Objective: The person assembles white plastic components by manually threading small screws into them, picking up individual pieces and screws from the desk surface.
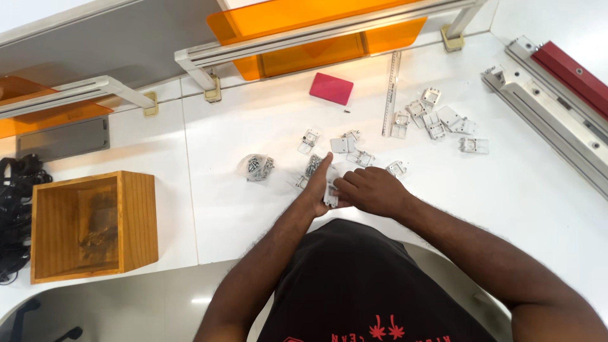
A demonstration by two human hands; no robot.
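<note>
We work at a white table [266, 120] with orange panels [304, 25] at the far edge. Our left hand [318, 187] and right hand [370, 190] together clasp a small white bracket [330, 193], near the table's edge

To my left stands an open wooden box [94, 226]; a pink card [331, 88] and a steel ruler [392, 93] lie on the white worktop [240, 209].

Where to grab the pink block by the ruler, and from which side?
Take the pink block across its two long edges, coming straight down from above. It lies flat on the white table, turned a little askew, with bare surface all round. The ruler to its right lies well apart, so fingers should fit either side. Both hands are busy nearer the body.
</note>
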